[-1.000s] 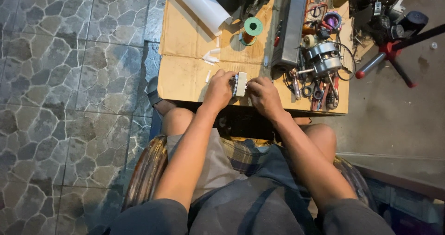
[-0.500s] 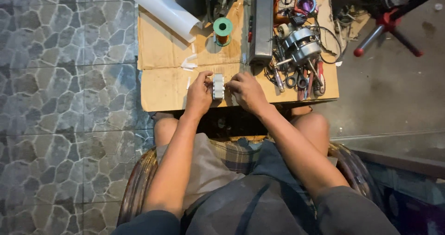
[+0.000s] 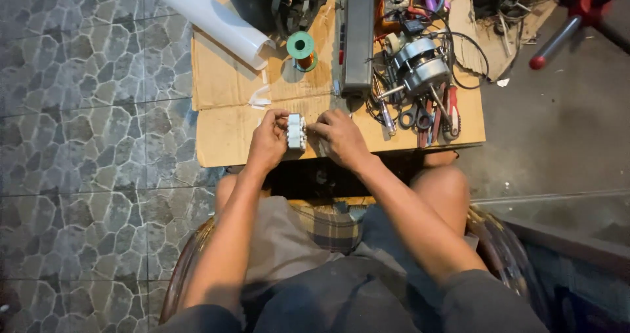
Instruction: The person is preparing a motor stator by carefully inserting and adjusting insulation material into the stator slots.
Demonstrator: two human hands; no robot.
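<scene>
Item: small white block (image 3: pixel 296 131), long axis 12–6 o'clock.
Left hand (image 3: pixel 268 143): clamped at 9 o'clock.
Right hand (image 3: pixel 339 136): fingertips at 3 o'clock, seemingly pinching.

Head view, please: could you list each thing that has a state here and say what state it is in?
Small white block: held upright between both hands at the front edge of the cardboard.
Left hand: fingers closed on the block's left side.
Right hand: fingers pinching the block's right side.
Green spool: standing on end, untouched.
White roll: lying down, rolled up.
Motor: lying on its side among loose tools.
Cardboard: laid flat.
</scene>
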